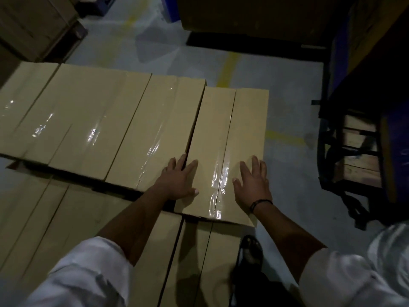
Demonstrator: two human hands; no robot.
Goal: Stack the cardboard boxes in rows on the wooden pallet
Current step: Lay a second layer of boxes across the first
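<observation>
A long taped cardboard box lies at the right end of a row of like boxes. My left hand lies flat on its near left part, fingers straight, fingertips at the gap to the neighbouring box. Flat on the near right part of the same box rests my right hand, fingers spread. A lower layer of boxes shows under my arms. The wooden pallet beneath the stack is hidden.
Grey floor with yellow lines stretches beyond and to the right. A dark blue rack with wooden pallets stands at the right. Large cartons sit at the back, more cartons at the far left. My foot stands beside the stack.
</observation>
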